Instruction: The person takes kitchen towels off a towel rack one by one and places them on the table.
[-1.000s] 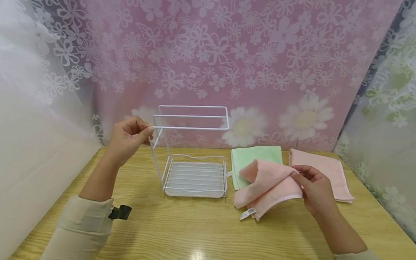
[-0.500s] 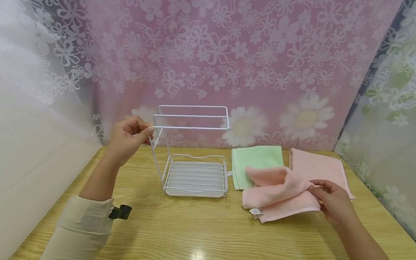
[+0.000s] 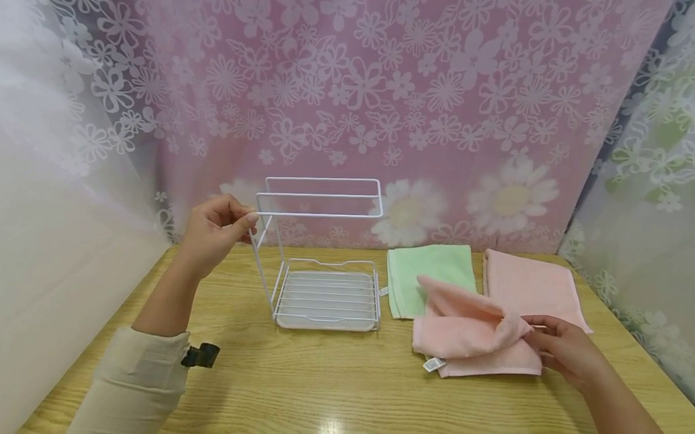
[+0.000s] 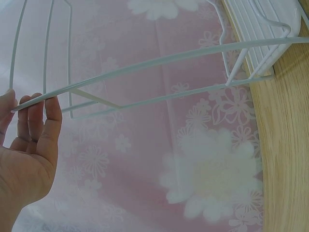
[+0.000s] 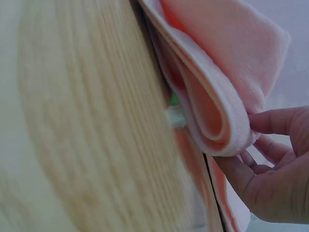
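My left hand [image 3: 209,234] pinches the upper left upright of a white wire rack [image 3: 331,214]. In the left wrist view the thumb and fingertips [image 4: 52,107] close round that thin wire. The rack stands upright with a white tray [image 3: 327,309] under its slatted base. To its right, my right hand [image 3: 567,349] pinches the right edge of a crumpled, folded pink towel [image 3: 486,349]. Up close in the right wrist view, the thumb and index finger [image 5: 273,121] lie on either side of the towel's looped fold. This towel partly covers a folded green towel [image 3: 426,264].
A second pink towel [image 3: 531,284] lies folded at the back right. The wooden table [image 3: 296,381] ends at a pink flowered curtain [image 3: 351,102] behind, with pale sheets [image 3: 54,219] at the sides. A black strap piece [image 3: 201,355] sticks out from the left wrist.
My right hand has moved right and lower, drawing the pink towel the same way and bringing it down onto the table. More of the green towel shows. The left hand and rack keep their place.
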`<state>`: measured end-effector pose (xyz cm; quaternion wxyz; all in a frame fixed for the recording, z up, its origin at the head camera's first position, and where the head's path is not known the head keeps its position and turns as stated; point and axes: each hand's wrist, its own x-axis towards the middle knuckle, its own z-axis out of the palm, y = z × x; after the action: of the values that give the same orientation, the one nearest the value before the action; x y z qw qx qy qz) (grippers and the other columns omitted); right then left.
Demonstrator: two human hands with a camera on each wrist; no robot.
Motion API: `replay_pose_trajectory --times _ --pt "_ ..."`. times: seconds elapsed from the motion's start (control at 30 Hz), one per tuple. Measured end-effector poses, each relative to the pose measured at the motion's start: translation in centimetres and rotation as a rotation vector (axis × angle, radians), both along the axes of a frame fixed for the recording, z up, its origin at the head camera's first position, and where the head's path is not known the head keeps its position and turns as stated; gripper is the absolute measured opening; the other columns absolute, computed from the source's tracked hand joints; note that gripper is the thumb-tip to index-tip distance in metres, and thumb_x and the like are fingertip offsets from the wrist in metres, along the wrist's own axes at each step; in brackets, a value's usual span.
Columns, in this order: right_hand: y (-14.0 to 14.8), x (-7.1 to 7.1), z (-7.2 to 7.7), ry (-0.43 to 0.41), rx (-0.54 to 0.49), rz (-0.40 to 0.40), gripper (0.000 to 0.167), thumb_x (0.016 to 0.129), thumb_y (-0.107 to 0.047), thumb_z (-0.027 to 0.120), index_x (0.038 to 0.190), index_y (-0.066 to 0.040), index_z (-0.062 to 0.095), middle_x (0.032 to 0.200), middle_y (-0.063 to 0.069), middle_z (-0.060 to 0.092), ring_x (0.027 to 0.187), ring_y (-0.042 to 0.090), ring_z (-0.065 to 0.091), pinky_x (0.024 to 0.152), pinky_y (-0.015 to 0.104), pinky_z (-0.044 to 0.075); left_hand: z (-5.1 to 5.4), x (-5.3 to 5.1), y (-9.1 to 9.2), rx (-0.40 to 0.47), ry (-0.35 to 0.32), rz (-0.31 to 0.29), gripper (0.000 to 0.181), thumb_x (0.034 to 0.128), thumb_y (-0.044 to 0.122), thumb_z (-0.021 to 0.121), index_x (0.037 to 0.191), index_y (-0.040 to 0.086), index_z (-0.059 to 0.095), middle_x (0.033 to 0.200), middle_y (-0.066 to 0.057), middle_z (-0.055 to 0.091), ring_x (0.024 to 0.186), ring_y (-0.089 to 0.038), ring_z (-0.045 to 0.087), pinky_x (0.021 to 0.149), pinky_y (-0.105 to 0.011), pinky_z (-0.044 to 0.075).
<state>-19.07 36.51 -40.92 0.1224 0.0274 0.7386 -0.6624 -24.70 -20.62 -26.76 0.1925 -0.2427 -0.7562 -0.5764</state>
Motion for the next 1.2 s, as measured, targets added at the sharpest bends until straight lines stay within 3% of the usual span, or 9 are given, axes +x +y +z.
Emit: replay_pose_trajectory --times 0.07,0.13,0.27,0.37,0.57,0.77,1.03,1.2 --pt "0.2 0.0 0.0 0.040 0.049 0.033 0.027 0.098 -0.004 0.058 0.105 -0.030 0.065 0.101 -0.009 0.062 0.089 0.008 0.064 0.074 0.030 0.059 0.0 0.0 0.0 0.000 0.002 -0.001 0.017 0.0941 0.003 0.064 0.087 -0.011 0.059 0.077 -0.006 0.065 0.066 -0.017 0.063 0.063 -0.028 0.060" --pt "0.4 0.0 0.1 0.084 0.137 0.061 0.027 0.096 -0.005 0.061 0.117 -0.021 0.065 0.110 0.000 0.061 0.091 0.007 0.063 0.075 0.030 0.059 0.0 0.0 0.0 -0.001 0.005 -0.002 0.017 0.0942 0.003 0.064 0.086 -0.011 0.059 0.077 -0.006 0.065 0.066 -0.017 0.063 0.063 -0.028 0.060" --pt "0.3 0.2 0.6 0.170 0.283 0.106 0.046 0.091 -0.009 0.069 0.135 -0.006 0.055 0.118 -0.003 0.059 0.096 0.006 0.061 0.076 0.032 0.059 0.0 0.0 0.0 -0.004 0.005 -0.001 0.017 0.0942 0.003 0.064 0.087 -0.011 0.059 0.077 -0.006 0.065 0.066 -0.017 0.063 0.063 -0.029 0.060" --pt "0.0 0.3 0.9 0.215 0.353 0.114 0.047 0.090 -0.012 0.071 0.133 -0.001 0.055 0.109 -0.013 0.062 0.093 0.006 0.062 0.074 0.029 0.058 0.0 0.0 0.0 0.000 0.006 0.000 0.017 0.0941 0.003 0.064 0.086 -0.011 0.059 0.077 -0.007 0.065 0.065 -0.017 0.063 0.063 -0.029 0.060" --pt "-0.4 0.2 1.1 0.180 0.502 0.096 0.045 0.094 -0.022 0.067 0.125 0.009 0.057 0.106 0.005 0.067 0.086 0.006 0.061 0.068 0.030 0.057 -0.1 -0.1 -0.1 0.005 0.010 -0.005 0.016 0.0940 0.002 0.064 0.086 -0.011 0.058 0.077 -0.008 0.065 0.065 -0.018 0.063 0.063 -0.029 0.060" --pt "-0.1 0.1 0.8 0.063 0.454 0.094 0.045 0.100 -0.028 0.059 0.122 0.010 0.055 0.108 0.007 0.063 0.087 0.011 0.060 0.072 0.035 0.059 -0.2 -0.3 -0.1 -0.001 0.011 -0.002 0.016 0.0941 0.003 0.064 0.085 -0.009 0.058 0.078 -0.010 0.065 0.067 -0.020 0.063 0.063 -0.030 0.061" --pt "0.3 -0.2 0.2 -0.017 0.401 0.007 0.041 0.103 -0.033 0.051 0.106 0.008 0.050 0.089 0.007 0.058 0.080 0.019 0.061 0.070 0.037 0.059 -0.2 -0.2 -0.1 0.003 0.010 -0.006 0.016 0.0941 0.003 0.064 0.085 -0.009 0.058 0.077 -0.008 0.065 0.067 -0.019 0.063 0.063 -0.029 0.060" --pt "0.6 -0.4 -0.1 -0.066 0.384 -0.019 0.057 0.102 -0.032 0.053 0.125 0.019 0.040 0.097 0.010 0.062 0.080 0.018 0.065 0.070 0.037 0.060 -0.3 -0.3 -0.1 -0.002 0.007 -0.005 0.017 0.0943 0.004 0.064 0.085 -0.009 0.058 0.077 -0.005 0.065 0.068 -0.021 0.063 0.064 -0.030 0.061"
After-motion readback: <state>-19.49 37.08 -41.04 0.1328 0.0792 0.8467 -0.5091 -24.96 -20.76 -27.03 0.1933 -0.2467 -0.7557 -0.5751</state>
